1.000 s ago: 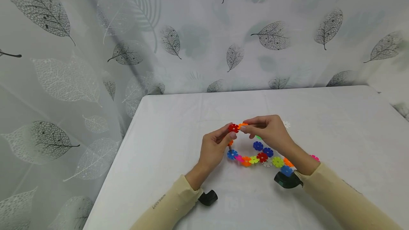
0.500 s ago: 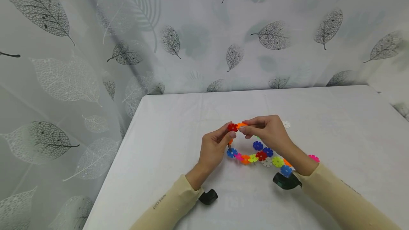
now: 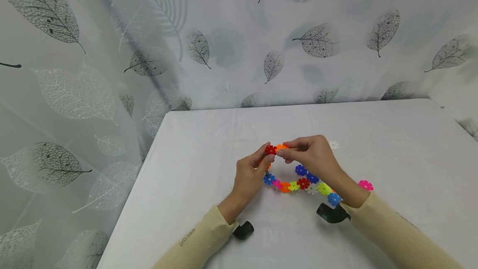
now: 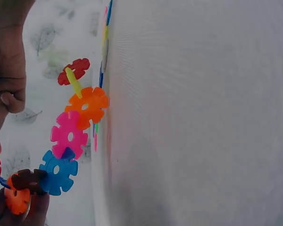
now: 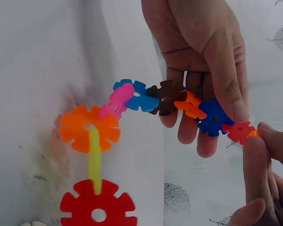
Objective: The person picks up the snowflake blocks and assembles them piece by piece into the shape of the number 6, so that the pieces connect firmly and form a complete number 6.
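A chain of slotted plastic snowflake discs hangs from my left hand (image 3: pixel 247 174), whose thumb and fingers pinch the red disc (image 3: pixel 270 150) at its upper end. My right hand (image 3: pixel 322 159) pinches an orange disc (image 3: pixel 281 147) edge to edge with that red one; whether their slots are joined is hidden by fingertips. Below the red disc, in the right wrist view, follow a dark blue disc (image 5: pixel 215 117), a small orange disc (image 5: pixel 191 105), a brown disc (image 5: pixel 166 98) and a light blue disc (image 5: pixel 136 95). Pink, orange, yellow and red discs continue the chain.
Several loose discs lie on the white table (image 3: pixel 201 157): blue ones (image 3: pixel 301 169), a yellow-green one (image 3: pixel 324 189), a pink one (image 3: pixel 365 185) and a white one (image 3: pixel 334 145). Black wrist-worn pieces (image 3: pixel 332 213) sit under both sleeves. A leaf-patterned curtain (image 3: pixel 231 45) stands behind.
Both hands keep their pinch and stay nearly in place. The red and orange discs, with the hanging chain, have shifted slightly left.
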### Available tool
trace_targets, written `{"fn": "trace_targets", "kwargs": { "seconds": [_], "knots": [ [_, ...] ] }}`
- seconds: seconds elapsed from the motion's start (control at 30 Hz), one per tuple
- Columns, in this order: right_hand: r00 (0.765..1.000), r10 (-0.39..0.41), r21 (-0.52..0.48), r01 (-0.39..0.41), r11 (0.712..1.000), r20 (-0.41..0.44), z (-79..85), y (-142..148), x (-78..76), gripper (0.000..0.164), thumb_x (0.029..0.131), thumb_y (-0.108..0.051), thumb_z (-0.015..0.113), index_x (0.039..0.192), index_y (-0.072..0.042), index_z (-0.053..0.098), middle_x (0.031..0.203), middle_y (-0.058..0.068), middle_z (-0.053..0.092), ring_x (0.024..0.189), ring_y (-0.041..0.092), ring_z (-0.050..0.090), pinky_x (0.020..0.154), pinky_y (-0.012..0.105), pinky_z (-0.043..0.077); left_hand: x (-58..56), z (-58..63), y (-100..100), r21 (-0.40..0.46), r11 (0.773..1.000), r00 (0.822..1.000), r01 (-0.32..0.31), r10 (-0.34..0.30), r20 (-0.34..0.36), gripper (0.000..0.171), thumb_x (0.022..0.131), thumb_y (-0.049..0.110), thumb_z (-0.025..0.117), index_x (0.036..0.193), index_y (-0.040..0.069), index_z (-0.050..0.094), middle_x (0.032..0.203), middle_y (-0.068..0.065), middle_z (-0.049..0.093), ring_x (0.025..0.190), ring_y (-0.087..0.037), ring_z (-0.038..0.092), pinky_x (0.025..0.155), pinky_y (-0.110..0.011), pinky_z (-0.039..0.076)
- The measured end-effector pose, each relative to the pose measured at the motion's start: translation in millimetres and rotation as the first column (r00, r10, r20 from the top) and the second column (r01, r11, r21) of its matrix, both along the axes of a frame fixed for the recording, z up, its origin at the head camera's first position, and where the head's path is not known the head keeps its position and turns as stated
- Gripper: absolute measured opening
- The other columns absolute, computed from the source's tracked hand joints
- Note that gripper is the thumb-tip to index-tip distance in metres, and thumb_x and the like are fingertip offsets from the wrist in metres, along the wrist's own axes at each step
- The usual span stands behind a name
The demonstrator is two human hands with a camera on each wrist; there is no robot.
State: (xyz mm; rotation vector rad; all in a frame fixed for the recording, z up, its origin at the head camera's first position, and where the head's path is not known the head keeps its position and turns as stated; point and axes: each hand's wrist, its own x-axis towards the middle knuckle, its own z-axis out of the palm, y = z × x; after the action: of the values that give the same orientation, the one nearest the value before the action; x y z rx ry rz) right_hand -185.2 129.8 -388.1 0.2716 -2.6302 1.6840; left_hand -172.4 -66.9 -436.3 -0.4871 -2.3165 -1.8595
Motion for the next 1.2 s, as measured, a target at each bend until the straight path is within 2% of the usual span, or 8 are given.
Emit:
{"fn": "trace_targets", "kwargs": {
  "seconds": [0.17, 0.27, 0.47, 0.57, 0.67, 0.87, 1.0, 1.2],
  "knots": [
    [0.999, -0.013, 0.013, 0.012, 1.000, 0.035, -0.9, -1.4, -0.3, 0.041, 0.085, -0.035, 0.084, 0.107, -0.001, 0.077, 0.082, 0.005, 0.076, 0.077, 0.019, 0.074, 0.072, 0.040, 0.060, 0.7, -3.6, 0.7, -0.025, 1.000, 0.999, -0.003, 0.002, -0.036, 0.047, 0.098, 0.021, 0.067, 0.144, 0.018, 0.058, 0.118, -0.003, 0.073, 0.094, -0.030, 0.071, 0.077, -0.026, 0.057],
    [0.997, -0.014, 0.010, 0.013, 1.000, 0.073, -3.3, -0.5, -1.6, 0.042, 0.085, -0.037, 0.083, 0.108, -0.001, 0.077, 0.083, 0.006, 0.076, 0.078, 0.020, 0.075, 0.078, 0.047, 0.059, 1.3, -4.0, 1.2, -0.017, 1.000, 1.000, -0.004, 0.004, -0.019, 0.047, 0.098, 0.022, 0.068, 0.143, 0.016, 0.059, 0.115, -0.005, 0.074, 0.091, -0.032, 0.071, 0.073, -0.023, 0.056],
    [0.994, 0.010, -0.035, -0.006, 0.999, 0.106, -9.5, 5.4, -5.6, 0.046, 0.087, -0.042, 0.080, 0.112, -0.002, 0.076, 0.089, 0.007, 0.077, 0.081, 0.020, 0.075, 0.084, 0.049, 0.058, 0.5, 2.9, 1.4, 0.068, 0.997, 0.995, 0.048, -0.054, 0.078, 0.047, 0.098, 0.013, 0.068, 0.143, 0.008, 0.058, 0.115, -0.014, 0.073, 0.097, -0.031, 0.073, 0.081, -0.025, 0.057],
    [0.993, 0.028, -0.047, -0.023, 0.999, 0.113, -9.8, 8.1, -6.2, 0.049, 0.093, -0.047, 0.071, 0.113, -0.003, 0.076, 0.089, 0.007, 0.077, 0.084, 0.020, 0.075, 0.083, 0.048, 0.057, -2.3, 4.9, 0.0, 0.104, 0.992, 0.986, 0.067, -0.082, 0.146, 0.046, 0.100, 0.012, 0.066, 0.144, 0.005, 0.056, 0.114, -0.020, 0.072, 0.098, -0.032, 0.073, 0.084, -0.027, 0.057],
    [0.993, 0.046, -0.059, -0.040, 0.997, 0.112, -8.1, 11.9, -5.9, 0.051, 0.100, -0.049, 0.060, 0.118, -0.004, 0.073, 0.094, 0.008, 0.076, 0.085, 0.021, 0.075, 0.083, 0.049, 0.056, -7.5, -0.7, -2.7, 0.138, 0.988, 0.977, 0.069, -0.094, 0.189, 0.045, 0.101, 0.019, 0.065, 0.144, 0.011, 0.057, 0.115, -0.021, 0.071, 0.099, -0.026, 0.073, 0.087, -0.028, 0.056],
    [0.999, -0.020, -0.054, 0.022, 0.998, 0.049, -6.2, 29.0, -2.9, 0.052, 0.105, -0.047, 0.050, 0.136, -0.007, 0.063, 0.112, 0.015, 0.072, 0.088, 0.019, 0.074, 0.080, 0.036, 0.057, -10.6, -1.7, -7.6, 0.201, 0.978, 0.969, 0.053, -0.098, 0.225, 0.044, 0.100, 0.022, 0.067, 0.142, 0.010, 0.060, 0.115, -0.018, 0.071, 0.099, -0.025, 0.073, 0.087, -0.031, 0.057],
    [0.996, -0.094, -0.043, 0.093, 0.995, -0.012, -6.4, 42.7, -1.1, 0.053, 0.106, -0.046, 0.049, 0.140, -0.007, 0.060, 0.121, 0.018, 0.068, 0.091, 0.013, 0.071, 0.076, 0.025, 0.056, -11.9, -2.0, -9.3, 0.223, 0.974, 0.967, 0.039, -0.093, 0.237, 0.043, 0.100, 0.022, 0.067, 0.140, 0.008, 0.061, 0.114, -0.014, 0.072, 0.102, -0.026, 0.072, 0.089, -0.032, 0.056],
    [0.985, -0.164, -0.024, 0.163, 0.986, -0.052, -7.6, 64.2, 2.2, 0.052, 0.106, -0.043, 0.050, 0.146, -0.010, 0.054, 0.130, 0.019, 0.063, 0.094, 0.002, 0.066, 0.075, 0.020, 0.054, -13.7, -1.9, -9.6, 0.254, 0.967, 0.957, 0.007, -0.080, 0.280, 0.040, 0.099, 0.021, 0.068, 0.136, 0.007, 0.064, 0.115, -0.007, 0.072, 0.106, -0.024, 0.071, 0.087, -0.031, 0.057]
  ]
}}
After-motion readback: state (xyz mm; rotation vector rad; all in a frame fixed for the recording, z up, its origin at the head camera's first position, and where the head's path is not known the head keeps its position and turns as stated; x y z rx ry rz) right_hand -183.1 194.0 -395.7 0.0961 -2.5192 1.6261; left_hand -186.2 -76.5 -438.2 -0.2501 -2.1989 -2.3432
